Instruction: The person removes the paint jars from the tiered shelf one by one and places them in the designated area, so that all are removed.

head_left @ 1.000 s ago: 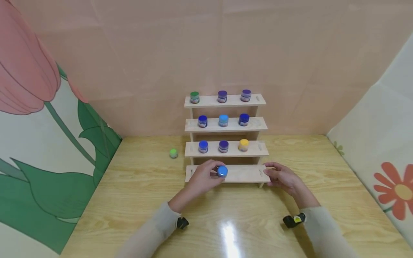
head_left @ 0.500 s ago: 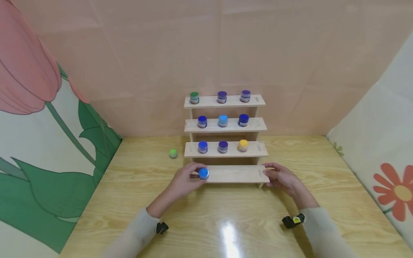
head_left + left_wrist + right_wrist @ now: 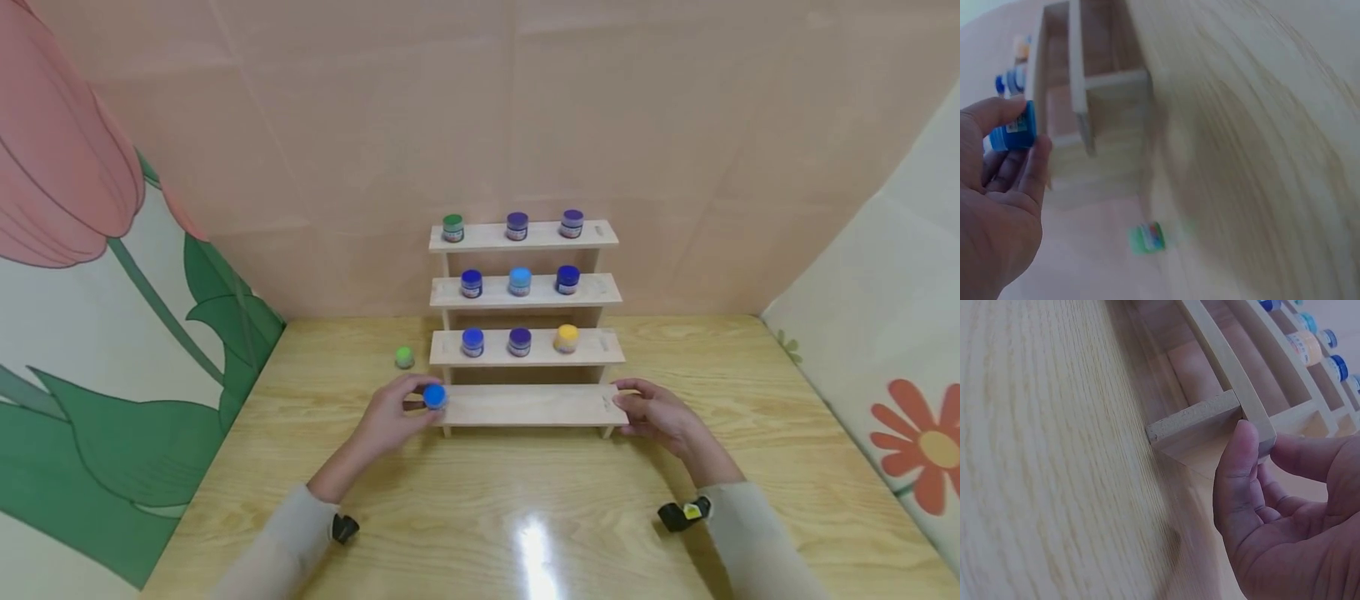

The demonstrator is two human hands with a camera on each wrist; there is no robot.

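Note:
My left hand (image 3: 388, 414) pinches a small paint jar with a blue lid (image 3: 434, 397) between thumb and fingers, at the left end of the bottom step. In the left wrist view the blue jar (image 3: 1015, 131) sits close to the shelf's edge. The stepped wooden shelf (image 3: 532, 405) has four tiers; its bottom step is bare in the head view. At that step's right end, my right hand (image 3: 656, 414) grips the board's corner. Thumb and index finger hold the board end (image 3: 1260, 434) in the right wrist view.
Jars stand on the upper tiers, among them a green one (image 3: 453, 227), a light blue one (image 3: 520, 282) and a yellow one (image 3: 566, 338). A light green jar (image 3: 404, 357) is on the wooden table (image 3: 480, 517), left of the shelf. A draped wall rises behind.
My left hand has carried the blue-lidded jar leftward along the bottom step, from near its middle to its left end. The right hand stays on the shelf's right corner.

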